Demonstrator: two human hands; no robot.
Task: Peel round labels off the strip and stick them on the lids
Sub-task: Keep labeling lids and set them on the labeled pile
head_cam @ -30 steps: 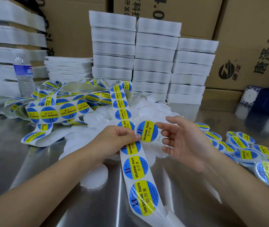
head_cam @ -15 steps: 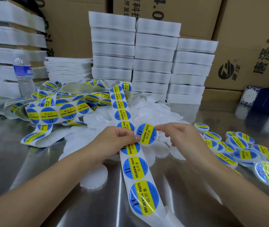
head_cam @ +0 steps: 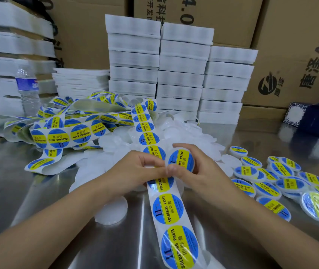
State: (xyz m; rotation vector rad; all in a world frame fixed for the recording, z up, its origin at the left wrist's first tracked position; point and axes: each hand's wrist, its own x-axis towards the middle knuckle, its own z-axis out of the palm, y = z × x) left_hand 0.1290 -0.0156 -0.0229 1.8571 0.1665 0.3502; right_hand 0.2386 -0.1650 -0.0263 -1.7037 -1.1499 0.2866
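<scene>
Over the steel surface (head_cam: 38,191), left hand (head_cam: 135,171) pinches the label strip (head_cam: 168,208); right hand (head_cam: 195,171) grips a lid (head_cam: 181,160). Labels look thin, floppy, tacky, so hold edges.

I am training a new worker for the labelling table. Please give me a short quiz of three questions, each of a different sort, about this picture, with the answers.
1. True or false: the labelled lids lie on the person's left side.
2. Multiple choice: what does the right hand hold? A) a water bottle B) a lid with a round label on it C) a cardboard box
3. Short answer: what does the left hand hold?

Key
1. False; they lie on the right, on the metal table.
2. B
3. The label strip, which runs from the pile behind down toward the camera.
</scene>
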